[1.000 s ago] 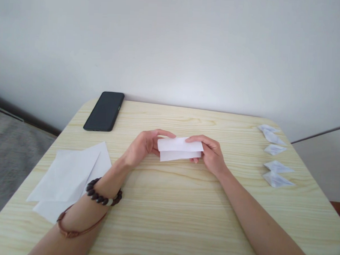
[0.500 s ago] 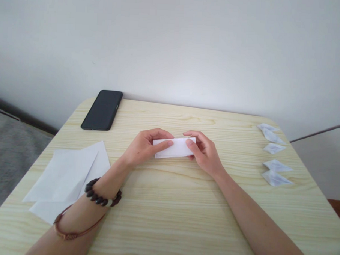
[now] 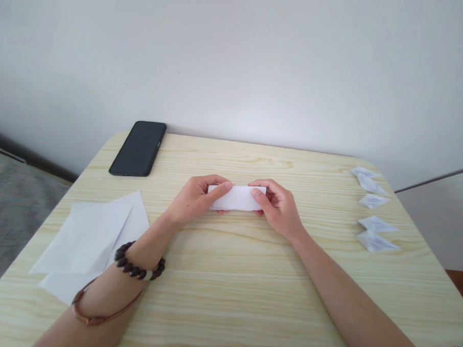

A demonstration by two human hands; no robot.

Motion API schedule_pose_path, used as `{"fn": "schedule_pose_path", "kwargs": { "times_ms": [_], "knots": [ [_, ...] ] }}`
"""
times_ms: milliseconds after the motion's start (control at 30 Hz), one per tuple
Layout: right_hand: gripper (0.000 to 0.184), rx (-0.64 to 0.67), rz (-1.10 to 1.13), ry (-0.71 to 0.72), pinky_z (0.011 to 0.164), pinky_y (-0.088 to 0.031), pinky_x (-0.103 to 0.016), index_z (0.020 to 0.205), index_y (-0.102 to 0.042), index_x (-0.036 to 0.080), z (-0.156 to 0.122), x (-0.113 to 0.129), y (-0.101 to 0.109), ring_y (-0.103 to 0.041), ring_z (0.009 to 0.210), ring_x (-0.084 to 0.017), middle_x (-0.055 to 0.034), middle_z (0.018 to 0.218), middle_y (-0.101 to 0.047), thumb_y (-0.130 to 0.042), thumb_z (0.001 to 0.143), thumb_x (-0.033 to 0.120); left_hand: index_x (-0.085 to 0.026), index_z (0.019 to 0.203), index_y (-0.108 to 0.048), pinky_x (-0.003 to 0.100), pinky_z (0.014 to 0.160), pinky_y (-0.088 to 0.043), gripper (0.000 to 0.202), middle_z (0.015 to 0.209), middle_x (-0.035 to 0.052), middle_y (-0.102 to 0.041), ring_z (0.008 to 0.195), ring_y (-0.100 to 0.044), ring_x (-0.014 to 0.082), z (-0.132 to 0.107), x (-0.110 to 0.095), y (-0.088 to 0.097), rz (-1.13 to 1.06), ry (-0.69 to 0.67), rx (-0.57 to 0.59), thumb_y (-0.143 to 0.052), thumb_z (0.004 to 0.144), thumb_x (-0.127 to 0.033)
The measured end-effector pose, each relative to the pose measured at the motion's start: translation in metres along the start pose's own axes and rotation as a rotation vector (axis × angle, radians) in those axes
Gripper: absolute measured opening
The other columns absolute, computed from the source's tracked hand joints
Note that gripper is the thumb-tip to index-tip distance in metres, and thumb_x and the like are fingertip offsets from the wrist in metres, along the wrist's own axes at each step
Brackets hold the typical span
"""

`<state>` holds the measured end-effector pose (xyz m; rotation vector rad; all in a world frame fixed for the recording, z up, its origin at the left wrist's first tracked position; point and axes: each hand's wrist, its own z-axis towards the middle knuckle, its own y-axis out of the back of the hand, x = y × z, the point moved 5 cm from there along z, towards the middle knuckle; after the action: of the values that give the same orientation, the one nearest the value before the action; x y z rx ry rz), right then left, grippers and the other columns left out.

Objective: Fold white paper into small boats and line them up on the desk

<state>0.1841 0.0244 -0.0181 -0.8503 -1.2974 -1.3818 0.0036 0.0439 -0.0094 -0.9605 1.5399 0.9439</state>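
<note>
A small white paper strip [image 3: 238, 198], folded to a narrow rectangle, is held just above the middle of the light wooden table [image 3: 234, 291]. My left hand [image 3: 195, 198] pinches its left end, thumb on top and fingers behind. My right hand [image 3: 278, 206] pinches the right end in the same way. Both hands are closed on the paper. A dark bead bracelet and a brown cord sit on my left wrist.
A black phone [image 3: 138, 148] lies face up at the table's far left. Loose white sheets [image 3: 90, 241] lie at the near left. Several small folded white paper shapes [image 3: 373, 220] line the right edge. A pale wall stands behind the table.
The paper went from a wider half-open fold to a narrow flat strip. Both hands drew closer together and now pinch its ends.
</note>
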Motion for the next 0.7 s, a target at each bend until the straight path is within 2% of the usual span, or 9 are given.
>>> {"fn": "schedule_pose_path", "kwargs": {
  "times_ms": [267,467,700],
  "knots": [
    [0.023,0.007,-0.005,-0.019,0.043,-0.048,-0.020,0.099,-0.065,0.022,-0.0005,-0.0018,0.0002,-0.057,0.050,-0.009,0.0003,0.074,-0.064,-0.058,0.089,0.041,-0.014,0.087,-0.070,0.017,0.048,-0.050,0.032,0.069,-0.0013,-0.064,0.055,-0.055,0.0086,0.0004,-0.0007,0.0003,0.010,-0.019,-0.026,-0.066,0.080,-0.045],
    [0.022,0.010,-0.010,-0.025,0.043,-0.047,-0.021,0.099,-0.064,0.023,-0.0003,-0.0026,0.0004,-0.057,0.047,-0.009,0.0012,0.070,-0.062,-0.058,0.089,0.041,-0.014,0.086,-0.071,0.011,0.042,-0.041,0.029,0.070,-0.0012,-0.064,0.054,-0.051,0.0059,-0.0006,-0.0041,0.0013,0.044,-0.045,-0.038,-0.065,0.082,-0.042],
    [0.023,0.007,0.003,-0.034,0.043,-0.048,-0.022,0.100,-0.064,0.023,-0.0007,-0.0038,-0.0001,-0.057,0.048,-0.010,0.0016,0.068,-0.061,-0.058,0.088,0.042,-0.014,0.086,-0.071,0.012,0.044,-0.046,0.030,0.070,-0.0004,-0.064,0.056,-0.052,0.0072,-0.0007,-0.0038,0.0005,0.062,-0.056,-0.045,-0.067,0.080,-0.043]
  ]
}}
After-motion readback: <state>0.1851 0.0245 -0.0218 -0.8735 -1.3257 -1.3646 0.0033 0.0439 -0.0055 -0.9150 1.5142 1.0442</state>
